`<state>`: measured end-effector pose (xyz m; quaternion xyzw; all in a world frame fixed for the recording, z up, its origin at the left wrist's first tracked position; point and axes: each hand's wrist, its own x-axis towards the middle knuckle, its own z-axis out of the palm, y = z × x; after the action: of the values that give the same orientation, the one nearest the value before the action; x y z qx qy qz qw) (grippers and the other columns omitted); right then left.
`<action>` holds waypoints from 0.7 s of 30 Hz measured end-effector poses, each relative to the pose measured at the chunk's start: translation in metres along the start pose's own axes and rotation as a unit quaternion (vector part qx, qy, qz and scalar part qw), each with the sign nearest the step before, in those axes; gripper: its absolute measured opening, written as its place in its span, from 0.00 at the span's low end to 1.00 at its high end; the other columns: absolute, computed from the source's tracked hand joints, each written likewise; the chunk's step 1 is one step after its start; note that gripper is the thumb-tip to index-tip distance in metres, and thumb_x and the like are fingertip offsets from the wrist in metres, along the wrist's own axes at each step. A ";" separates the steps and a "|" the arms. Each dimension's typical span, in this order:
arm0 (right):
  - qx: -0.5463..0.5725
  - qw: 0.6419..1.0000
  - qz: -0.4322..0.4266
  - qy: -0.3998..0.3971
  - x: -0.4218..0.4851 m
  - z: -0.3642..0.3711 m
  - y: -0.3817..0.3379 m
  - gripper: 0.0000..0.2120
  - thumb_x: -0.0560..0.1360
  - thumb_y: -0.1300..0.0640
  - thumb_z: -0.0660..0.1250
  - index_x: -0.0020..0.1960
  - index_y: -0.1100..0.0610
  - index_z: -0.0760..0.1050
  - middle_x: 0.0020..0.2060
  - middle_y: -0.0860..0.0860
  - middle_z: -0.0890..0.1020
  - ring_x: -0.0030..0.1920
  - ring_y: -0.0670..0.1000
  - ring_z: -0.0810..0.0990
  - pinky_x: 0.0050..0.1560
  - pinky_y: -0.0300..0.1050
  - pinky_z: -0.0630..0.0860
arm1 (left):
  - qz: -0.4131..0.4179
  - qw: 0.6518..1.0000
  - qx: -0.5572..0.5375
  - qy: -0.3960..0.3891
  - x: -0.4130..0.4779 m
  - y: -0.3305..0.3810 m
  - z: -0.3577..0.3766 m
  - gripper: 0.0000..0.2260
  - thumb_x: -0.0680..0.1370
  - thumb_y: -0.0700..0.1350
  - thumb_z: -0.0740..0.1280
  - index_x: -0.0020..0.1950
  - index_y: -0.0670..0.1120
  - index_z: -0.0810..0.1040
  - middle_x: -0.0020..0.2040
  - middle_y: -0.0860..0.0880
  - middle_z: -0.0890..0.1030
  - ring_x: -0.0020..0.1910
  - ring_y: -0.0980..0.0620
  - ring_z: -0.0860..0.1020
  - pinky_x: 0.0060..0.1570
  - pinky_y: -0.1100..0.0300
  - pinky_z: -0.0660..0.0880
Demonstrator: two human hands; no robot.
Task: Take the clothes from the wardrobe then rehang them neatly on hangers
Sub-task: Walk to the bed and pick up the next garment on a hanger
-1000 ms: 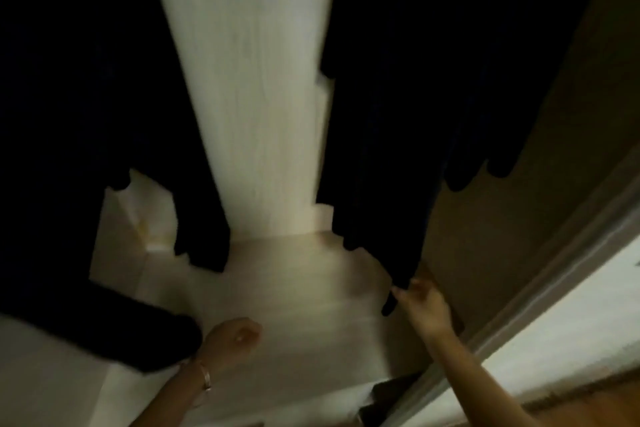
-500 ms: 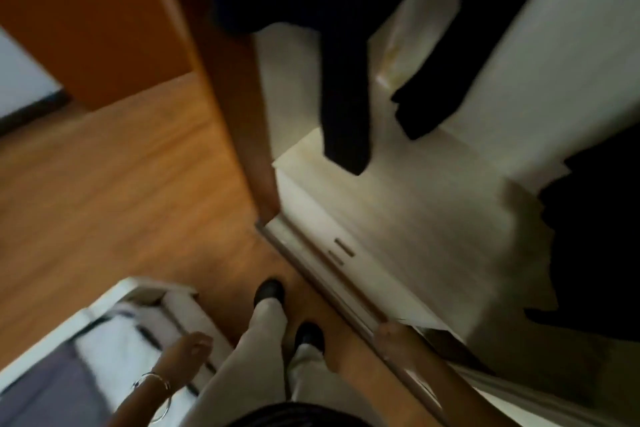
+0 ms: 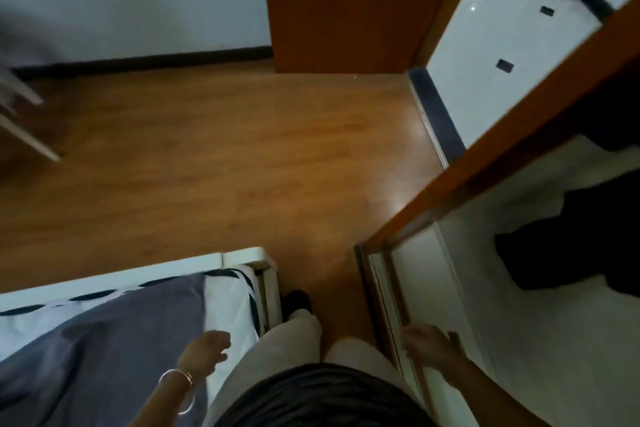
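Pale trousers (image 3: 299,340), black shoe (image 3: 296,300), dark top (image 3: 322,395) — silver bangles (image 3: 185,374)

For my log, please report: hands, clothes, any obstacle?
Left hand open, empty, over bed. Right hand open, empty, at wardrobe sill. Dark clothes hanging inside. No obstacle seen.

The person turned away from the wardrobe (image 3: 554,357) toward the bed (image 3: 173,262). The right hand (image 3: 429,343) let go of the dark clothes (image 3: 561,253) hanging inside and dropped beside the sliding track (image 3: 391,305); the left hand (image 3: 207,352) swung out over the bed, fingers loose.
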<state>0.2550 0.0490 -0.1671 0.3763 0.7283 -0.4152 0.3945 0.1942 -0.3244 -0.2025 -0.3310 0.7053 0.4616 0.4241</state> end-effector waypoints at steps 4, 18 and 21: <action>-0.031 0.997 -0.068 0.021 0.016 -0.010 -0.086 0.06 0.78 0.58 0.60 0.48 0.56 0.76 0.45 0.51 0.76 0.45 0.50 0.74 0.47 0.41 0.69 | 0.022 0.995 -0.077 0.056 0.017 0.050 -0.025 0.09 0.77 0.35 0.60 0.39 0.40 0.75 0.43 0.42 0.76 0.36 0.48 0.75 0.34 0.58 0.64; -0.248 0.964 -0.073 -0.063 0.146 -0.068 -0.337 0.05 0.77 0.56 0.61 0.48 0.53 0.76 0.45 0.50 0.78 0.44 0.48 0.76 0.45 0.40 0.72 | -0.141 0.927 -0.328 0.117 0.053 0.130 -0.033 0.07 0.78 0.37 0.58 0.53 0.37 0.74 0.38 0.45 0.75 0.34 0.50 0.71 0.27 0.62 0.65; -0.312 0.942 -0.088 -0.087 0.180 -0.093 -0.413 0.05 0.78 0.58 0.59 0.51 0.56 0.73 0.38 0.49 0.74 0.35 0.45 0.71 0.35 0.36 0.66 | -0.141 0.911 -0.366 0.123 0.068 0.175 -0.024 0.12 0.79 0.36 0.58 0.61 0.36 0.71 0.47 0.43 0.74 0.35 0.53 0.72 0.34 0.62 0.65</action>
<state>-0.2040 0.0183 -0.1674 0.1316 0.8142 -0.2312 0.5160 0.0082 -0.2891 -0.1936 -0.6132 0.4794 0.5787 0.2434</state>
